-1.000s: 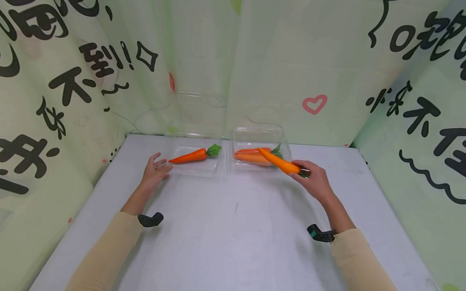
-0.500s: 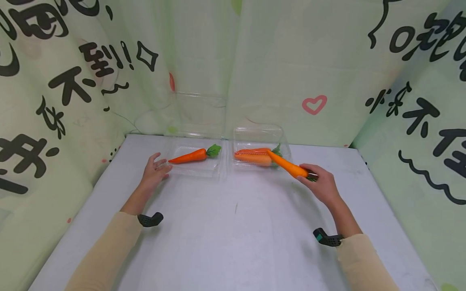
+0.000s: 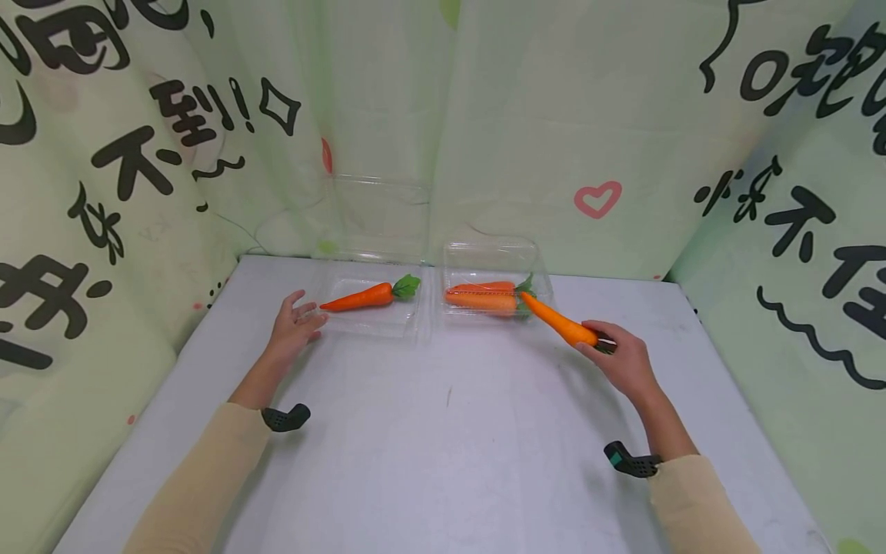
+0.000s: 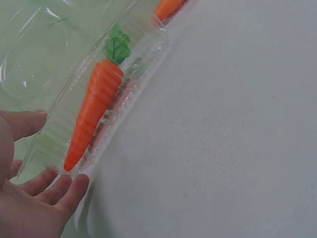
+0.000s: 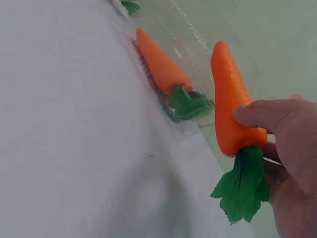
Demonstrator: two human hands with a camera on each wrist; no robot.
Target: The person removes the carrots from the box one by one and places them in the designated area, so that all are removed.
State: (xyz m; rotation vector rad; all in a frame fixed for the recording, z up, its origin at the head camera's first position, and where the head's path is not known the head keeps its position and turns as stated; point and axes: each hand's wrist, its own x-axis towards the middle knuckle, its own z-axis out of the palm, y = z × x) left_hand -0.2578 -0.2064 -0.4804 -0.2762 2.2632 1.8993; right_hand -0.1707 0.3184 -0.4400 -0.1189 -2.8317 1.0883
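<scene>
My right hand (image 3: 628, 363) grips an orange toy carrot (image 3: 559, 320) near its leafy end, above the table right of the right-hand box. In the right wrist view, the thumb lies along the side of this carrot, over its green leaves (image 5: 240, 184). My left hand (image 3: 294, 329), fingers loosely spread, touches the left end of an open clear plastic box (image 3: 398, 329). A single carrot (image 4: 94, 106) with a green top lies inside that box. Beside it, a second clear box (image 3: 547, 291) holds orange carrots (image 3: 481, 297), at least two showing.
The left box's raised transparent lid (image 3: 381, 219) leans towards the curtain (image 3: 512, 115) behind. Another clear lid (image 3: 491, 248) stands up at the right box's back. Both boxes sit near the far edge of the white table (image 3: 443, 446). Printed curtains also flank both sides.
My right hand has drawn rightwards and slightly nearer with the carrot, whose tip has shifted from over the right box's middle to its right side. The left hand stays put.
</scene>
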